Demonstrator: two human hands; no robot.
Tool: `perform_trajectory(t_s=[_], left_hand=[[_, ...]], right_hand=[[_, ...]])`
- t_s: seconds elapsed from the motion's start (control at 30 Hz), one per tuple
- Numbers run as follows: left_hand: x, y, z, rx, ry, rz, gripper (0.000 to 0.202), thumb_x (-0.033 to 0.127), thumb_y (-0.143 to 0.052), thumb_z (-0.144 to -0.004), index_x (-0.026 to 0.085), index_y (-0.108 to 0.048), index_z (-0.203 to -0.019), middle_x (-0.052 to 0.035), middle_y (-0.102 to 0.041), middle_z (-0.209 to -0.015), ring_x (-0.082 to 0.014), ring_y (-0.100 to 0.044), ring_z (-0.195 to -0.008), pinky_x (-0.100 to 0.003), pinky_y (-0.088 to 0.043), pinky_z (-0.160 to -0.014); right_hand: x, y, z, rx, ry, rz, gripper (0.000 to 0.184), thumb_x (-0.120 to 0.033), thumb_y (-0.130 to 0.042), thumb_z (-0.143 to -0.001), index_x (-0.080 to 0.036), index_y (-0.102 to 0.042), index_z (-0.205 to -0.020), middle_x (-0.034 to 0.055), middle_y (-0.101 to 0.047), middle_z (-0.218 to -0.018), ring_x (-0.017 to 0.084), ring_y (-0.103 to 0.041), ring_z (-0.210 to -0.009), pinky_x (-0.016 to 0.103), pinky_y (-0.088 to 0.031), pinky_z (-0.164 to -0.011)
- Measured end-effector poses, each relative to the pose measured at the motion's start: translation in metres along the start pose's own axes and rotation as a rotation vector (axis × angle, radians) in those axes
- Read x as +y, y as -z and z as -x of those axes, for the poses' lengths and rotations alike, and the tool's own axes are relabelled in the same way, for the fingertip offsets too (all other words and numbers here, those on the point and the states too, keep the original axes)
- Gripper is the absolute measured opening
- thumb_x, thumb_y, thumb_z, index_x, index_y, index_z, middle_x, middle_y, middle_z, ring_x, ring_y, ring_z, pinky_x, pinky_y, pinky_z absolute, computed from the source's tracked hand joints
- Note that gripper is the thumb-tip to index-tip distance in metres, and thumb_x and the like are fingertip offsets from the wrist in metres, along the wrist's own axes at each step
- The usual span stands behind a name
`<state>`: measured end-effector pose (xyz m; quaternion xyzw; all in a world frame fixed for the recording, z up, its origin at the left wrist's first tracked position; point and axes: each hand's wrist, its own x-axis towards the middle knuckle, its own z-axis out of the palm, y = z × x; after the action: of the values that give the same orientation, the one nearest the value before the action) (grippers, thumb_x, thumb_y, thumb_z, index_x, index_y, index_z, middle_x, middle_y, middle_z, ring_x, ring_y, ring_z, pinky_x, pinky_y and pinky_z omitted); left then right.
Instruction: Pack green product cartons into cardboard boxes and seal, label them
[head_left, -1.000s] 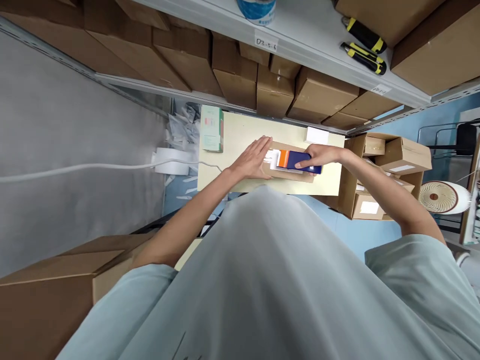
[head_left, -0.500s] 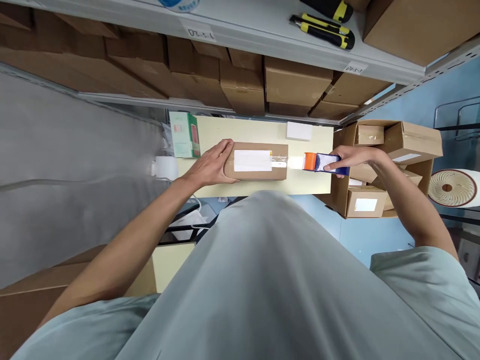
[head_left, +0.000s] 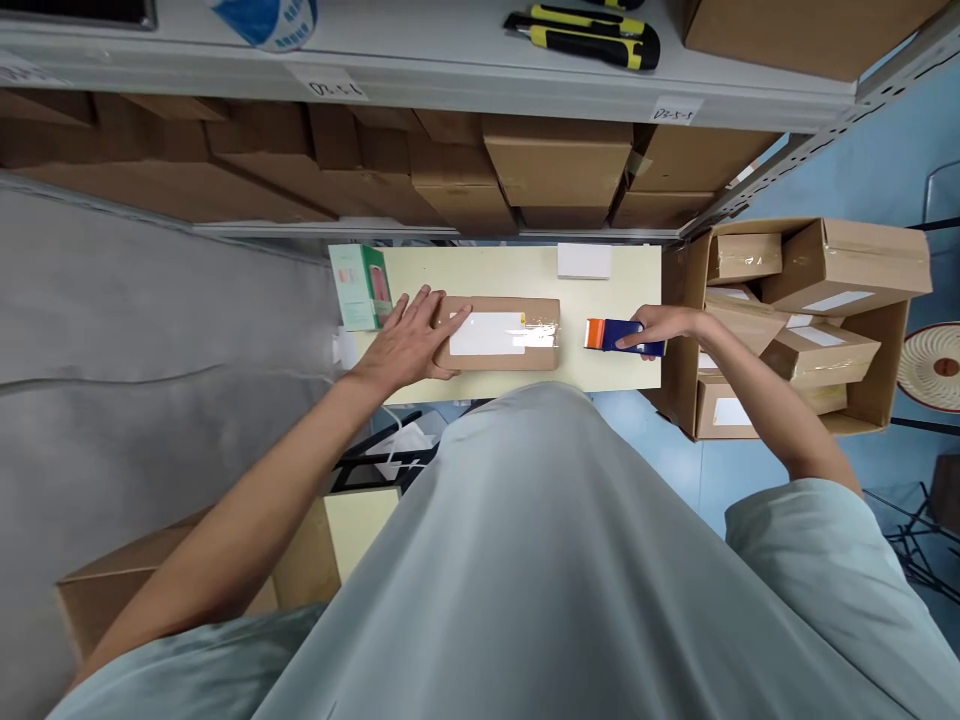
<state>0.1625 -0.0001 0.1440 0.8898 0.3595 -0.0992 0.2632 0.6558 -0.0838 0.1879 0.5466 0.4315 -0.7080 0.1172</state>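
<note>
A long brown cardboard box lies on the pale yellow table, with a white label and shiny clear tape on its top. My left hand is spread over the box's left end, one finger lying on the label and the thumb low by the near side. To the right of the box, my right hand is closed around a blue tape dispenser with an orange front end. A gap of bare table separates the dispenser from the box.
A green-and-white carton and a small white box stand on the table. At right is a large open carton holding several boxes. Above runs a metal shelf with utility knives and boxes beneath.
My left hand has opened from its grip on the box's end to spread fingers. My right hand and the tape dispenser appear slightly further left; the whole view has shifted too.
</note>
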Motion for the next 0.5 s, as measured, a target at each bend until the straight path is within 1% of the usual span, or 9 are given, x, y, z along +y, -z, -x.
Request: perform_trajectory(t_s=[0.1, 0.2, 0.3, 0.37, 0.43, 0.5], left_hand=[[0.003, 0.001, -0.001, -0.019, -0.001, -0.046, 0.135, 0.057, -0.1, -0.064, 0.031, -0.035, -0.179, -0.0216, -0.029, -0.185, -0.0552, -0.014, -0.175, -0.076, -0.017, -0.138], [0.005, -0.005, -0.004, -0.037, 0.001, -0.064, 0.133, 0.064, -0.096, -0.066, 0.026, -0.036, -0.179, -0.0238, -0.025, -0.187, -0.0551, -0.012, -0.175, -0.074, -0.014, -0.139], [0.013, -0.025, -0.013, -0.068, -0.002, -0.019, 0.133, 0.081, -0.09, -0.064, 0.016, -0.045, -0.171, -0.029, -0.022, -0.186, -0.0566, -0.011, -0.175, -0.073, -0.013, -0.14], [0.024, -0.042, -0.022, -0.088, 0.005, 0.06, 0.136, 0.091, -0.086, -0.061, 0.011, -0.049, -0.165, -0.0333, -0.02, -0.186, -0.0581, -0.015, -0.173, -0.072, -0.017, -0.139], [0.039, -0.056, -0.035, -0.097, 0.058, 0.146, 0.138, 0.096, -0.083, -0.06, 0.01, -0.047, -0.162, -0.0353, -0.02, -0.185, -0.0586, -0.017, -0.173, -0.073, -0.021, -0.138], [0.057, -0.065, -0.049, -0.098, 0.081, 0.198, 0.14, 0.098, -0.082, -0.06, 0.01, -0.044, -0.163, -0.0352, -0.021, -0.185, -0.0578, -0.013, -0.174, -0.074, -0.017, -0.139]], right_hand=[[-0.002, -0.003, -0.016, -0.011, 0.005, 0.006, 0.073, -0.087, -0.098, -0.054, -0.022, -0.068, -0.069, 0.0077, -0.075, -0.064, 0.022, -0.07, -0.058, 0.036, -0.06, -0.063], [-0.008, -0.006, -0.026, 0.024, -0.005, 0.073, 0.068, -0.084, -0.096, -0.062, -0.022, -0.07, -0.069, 0.0074, -0.075, -0.063, 0.023, -0.071, -0.059, 0.037, -0.06, -0.066], [-0.015, -0.01, -0.031, 0.128, -0.034, 0.216, 0.059, -0.075, -0.092, -0.076, -0.021, -0.072, -0.067, 0.0063, -0.073, -0.057, 0.024, -0.073, -0.061, 0.035, -0.057, -0.068], [-0.019, -0.016, -0.033, 0.197, -0.061, 0.302, 0.053, -0.069, -0.09, -0.083, -0.02, -0.074, -0.067, 0.0061, -0.072, -0.056, 0.024, -0.074, -0.061, 0.033, -0.055, -0.067], [-0.023, -0.023, -0.034, 0.22, -0.086, 0.355, 0.048, -0.062, -0.086, -0.089, -0.019, -0.076, -0.07, 0.0059, -0.074, -0.057, 0.023, -0.075, -0.062, 0.031, -0.054, -0.067], [-0.027, -0.03, -0.034, 0.2, -0.121, 0.389, 0.044, -0.055, -0.081, -0.096, -0.018, -0.077, -0.073, 0.006, -0.077, -0.062, 0.021, -0.076, -0.064, 0.029, -0.054, -0.069]])
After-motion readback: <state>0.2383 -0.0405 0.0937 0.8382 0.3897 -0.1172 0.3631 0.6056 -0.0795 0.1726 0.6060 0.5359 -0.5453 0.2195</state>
